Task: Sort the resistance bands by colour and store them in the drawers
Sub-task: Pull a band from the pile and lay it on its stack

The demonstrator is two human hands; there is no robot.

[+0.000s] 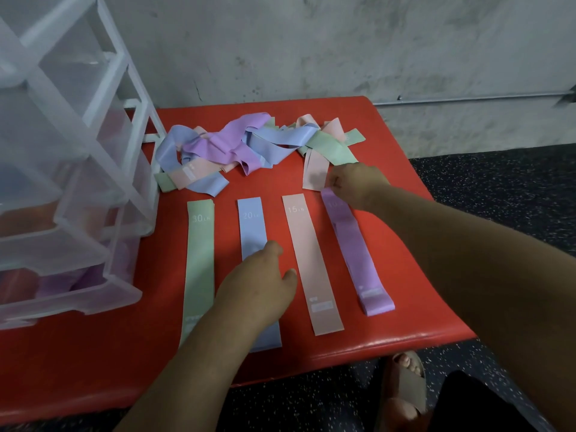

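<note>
- My right hand [355, 182] is at the far end of the purple band [358, 254], fingers pressed together in a pinch on that top edge; the rest of the band runs back toward me, flat on the red tabletop [405, 307].
- My left hand [261, 285] rests palm down on the blue band [253, 229] marked 20 LB, fingers loosely curled rather than spread, gripping nothing that I can see; the band's far end shows beyond my knuckles and its near end comes out under my wrist.
- The green band [199, 260] marked 30 LB lies just left of my left hand, and the pink band [308, 260] marked 15 LB lies between my two hands; all four bands lie side by side, apart from one another.
- Beyond the row, a tangled pile of bands [237, 148] in blue, purple, pink and green sits at the far side of the tabletop, and my right hand is just at its near right edge.
- The clear plastic drawer unit [78, 182] stands at the left of the tabletop, well apart from both hands, with its lower drawers pulled out and something purple showing in the bottom one.
</note>
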